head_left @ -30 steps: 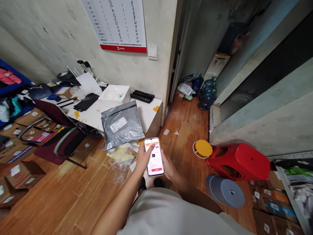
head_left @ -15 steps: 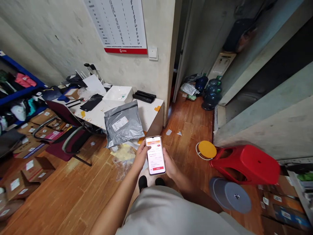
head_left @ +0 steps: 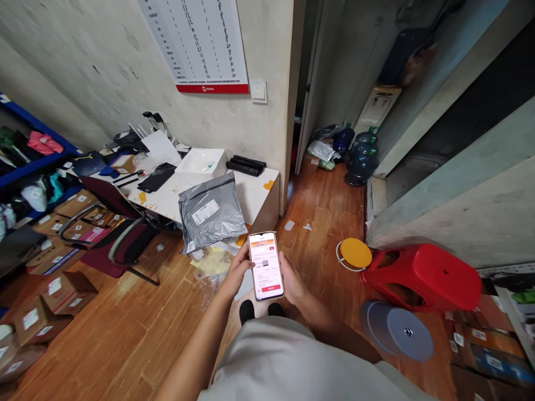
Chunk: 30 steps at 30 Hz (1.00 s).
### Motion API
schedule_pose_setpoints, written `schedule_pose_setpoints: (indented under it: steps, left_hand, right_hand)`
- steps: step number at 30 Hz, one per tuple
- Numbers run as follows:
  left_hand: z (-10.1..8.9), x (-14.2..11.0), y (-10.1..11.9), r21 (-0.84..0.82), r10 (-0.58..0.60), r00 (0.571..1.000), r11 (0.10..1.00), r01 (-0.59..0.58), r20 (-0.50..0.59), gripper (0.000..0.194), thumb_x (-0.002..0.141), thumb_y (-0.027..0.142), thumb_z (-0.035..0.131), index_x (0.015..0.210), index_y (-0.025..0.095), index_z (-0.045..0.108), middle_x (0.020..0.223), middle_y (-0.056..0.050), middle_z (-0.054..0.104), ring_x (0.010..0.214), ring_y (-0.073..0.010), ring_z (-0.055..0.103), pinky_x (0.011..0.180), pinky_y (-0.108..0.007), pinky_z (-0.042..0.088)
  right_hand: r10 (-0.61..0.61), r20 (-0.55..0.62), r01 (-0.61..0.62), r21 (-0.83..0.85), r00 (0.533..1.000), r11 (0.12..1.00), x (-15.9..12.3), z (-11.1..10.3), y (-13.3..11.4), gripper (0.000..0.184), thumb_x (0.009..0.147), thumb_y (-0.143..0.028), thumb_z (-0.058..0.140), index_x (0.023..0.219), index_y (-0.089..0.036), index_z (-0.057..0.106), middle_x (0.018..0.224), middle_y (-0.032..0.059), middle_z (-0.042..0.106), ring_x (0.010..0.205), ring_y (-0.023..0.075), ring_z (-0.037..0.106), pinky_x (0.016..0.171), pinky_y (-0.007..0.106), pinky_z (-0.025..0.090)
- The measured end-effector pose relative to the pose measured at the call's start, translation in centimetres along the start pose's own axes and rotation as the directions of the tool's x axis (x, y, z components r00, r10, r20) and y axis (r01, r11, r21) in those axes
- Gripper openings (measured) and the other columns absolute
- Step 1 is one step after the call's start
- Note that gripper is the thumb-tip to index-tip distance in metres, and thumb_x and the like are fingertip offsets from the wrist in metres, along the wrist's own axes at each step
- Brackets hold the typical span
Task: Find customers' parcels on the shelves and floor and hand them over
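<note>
White-screened, the phone [head_left: 266,274] is held in front of the person's pale shirt [head_left: 288,356], just short of the desk [head_left: 253,203]. From where I stand, its long axis runs away from the body, top end deskward and leaning slightly left, screen up. Left hand [head_left: 239,272] and right hand [head_left: 293,279] clasp its long edges, left thumb over the glass.

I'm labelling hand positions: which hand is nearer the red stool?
Right. The right hand, at the right edge of the phone, is left of the red stool; the left hand is farther left.
</note>
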<state>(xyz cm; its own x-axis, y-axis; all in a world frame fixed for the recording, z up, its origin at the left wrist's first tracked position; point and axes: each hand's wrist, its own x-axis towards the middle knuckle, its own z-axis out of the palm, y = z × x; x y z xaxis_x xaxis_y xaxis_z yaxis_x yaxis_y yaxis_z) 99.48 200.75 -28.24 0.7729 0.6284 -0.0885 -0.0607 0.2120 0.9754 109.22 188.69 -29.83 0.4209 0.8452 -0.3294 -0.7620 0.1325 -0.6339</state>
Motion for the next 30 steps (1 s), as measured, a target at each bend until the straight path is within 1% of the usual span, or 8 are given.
schedule_pose_setpoints:
  steps: [6, 12, 17, 19, 22, 26, 28, 30]
  left_hand:
    - [-0.5, -0.3, 0.2, -0.043, -0.026, 0.999, 0.999, 0.027, 0.036, 0.069, 0.066, 0.016, 0.054, 0.135, 0.021, 0.055, 0.133, -0.004, 0.061, 0.125, -0.0287, 0.05, 0.108, -0.04, 0.033]
    - [-1.1, 0.0, -0.4, -0.043, 0.015, 0.997, 0.999, -0.012, 0.071, 0.073, 0.067, 0.013, 0.051, 0.139, 0.021, 0.052, 0.137, -0.003, 0.059, 0.127, -0.0272, 0.048, 0.108, -0.037, 0.031]
    - [-1.3, 0.1, -0.3, 0.018, -0.029, 0.999, 0.999, 0.029, 0.017, 0.065, 0.074, 0.021, 0.058, 0.139, 0.021, 0.052, 0.135, -0.006, 0.06, 0.122, -0.0273, 0.052, 0.105, -0.037, 0.035]
    - [-1.3, 0.1, -0.2, 0.018, -0.028, 1.0, 0.999, 0.028, 0.003, 0.064, 0.073, 0.023, 0.059, 0.137, 0.021, 0.054, 0.134, -0.007, 0.06, 0.122, -0.0279, 0.052, 0.105, -0.038, 0.035]
    - [-1.3, 0.0, -0.1, -0.051, 0.0, 0.998, 0.999, 0.004, 0.069, 0.065, 0.071, 0.025, 0.055, 0.135, 0.019, 0.056, 0.134, -0.008, 0.06, 0.122, -0.0306, 0.051, 0.103, -0.04, 0.037]
    - [-1.8, 0.9, -0.2, -0.106, -0.002, 0.989, 0.994, 0.018, 0.148, 0.063, 0.074, 0.03, 0.054, 0.136, 0.019, 0.054, 0.135, -0.009, 0.059, 0.125, -0.032, 0.049, 0.103, -0.041, 0.036]
    - [-2.6, 1.9, -0.6, -0.093, -0.056, 0.977, 0.993, 0.076, 0.204, 0.058, 0.078, 0.035, 0.054, 0.133, 0.018, 0.057, 0.134, -0.011, 0.059, 0.126, -0.0319, 0.049, 0.105, -0.042, 0.035]
    - [-3.9, 3.1, -1.7, -0.015, -0.171, 0.946, 0.983, 0.183, 0.274, 0.052, 0.081, 0.04, 0.054, 0.126, 0.017, 0.062, 0.133, -0.013, 0.06, 0.124, -0.0325, 0.051, 0.103, -0.043, 0.037]
  right_hand:
    - [-0.001, -0.008, 0.001, -0.012, 1.0, 1.0, 0.0, 0.3, 0.3, 0.054, 0.084, -0.063, 0.058, 0.115, -0.02, 0.068, 0.11, 0.0095, 0.074, 0.112, 0.029, 0.065, 0.1, 0.048, 0.046]
    - [-0.001, 0.0, 0.001, -0.021, 1.0, 1.0, 0.2, 0.4, 0.5, 0.055, 0.085, -0.064, 0.055, 0.115, -0.019, 0.067, 0.11, 0.01, 0.074, 0.109, 0.0284, 0.066, 0.099, 0.047, 0.047]
    - [0.006, -0.009, -0.006, -0.03, 1.0, 1.0, 0.3, 0.5, 0.6, 0.053, 0.085, -0.064, 0.055, 0.113, -0.02, 0.068, 0.109, 0.0096, 0.074, 0.109, 0.0286, 0.066, 0.099, 0.049, 0.046]
    - [0.002, -0.02, -0.003, -0.025, 1.0, 1.0, 0.4, 0.5, 0.8, 0.052, 0.085, -0.064, 0.056, 0.112, -0.021, 0.068, 0.108, 0.0092, 0.074, 0.108, 0.0288, 0.067, 0.1, 0.05, 0.046]
    - [-0.01, -0.029, 0.01, -0.017, 1.0, 1.0, 0.6, 0.4, 1.2, 0.054, 0.084, -0.065, 0.056, 0.111, -0.02, 0.068, 0.107, 0.0094, 0.074, 0.105, 0.0286, 0.068, 0.1, 0.049, 0.045]
    - [0.012, 0.024, -0.013, 0.024, 1.0, 1.0, 1.1, 0.1, 1.6, 0.06, 0.083, -0.068, 0.055, 0.115, -0.017, 0.067, 0.11, 0.0116, 0.074, 0.101, 0.0285, 0.069, 0.099, 0.048, 0.046]
    - [-0.008, 0.031, 0.006, 0.067, 1.0, 0.998, 1.4, -0.1, 1.9, 0.063, 0.082, -0.069, 0.055, 0.114, -0.016, 0.068, 0.108, 0.0123, 0.074, 0.1, 0.0291, 0.069, 0.099, 0.048, 0.046]
    - [-0.053, 0.023, 0.05, 0.131, 0.998, 0.99, 1.7, -0.2, 2.3, 0.066, 0.08, -0.072, 0.055, 0.111, -0.015, 0.069, 0.105, 0.0131, 0.075, 0.1, 0.0305, 0.069, 0.099, 0.049, 0.046]
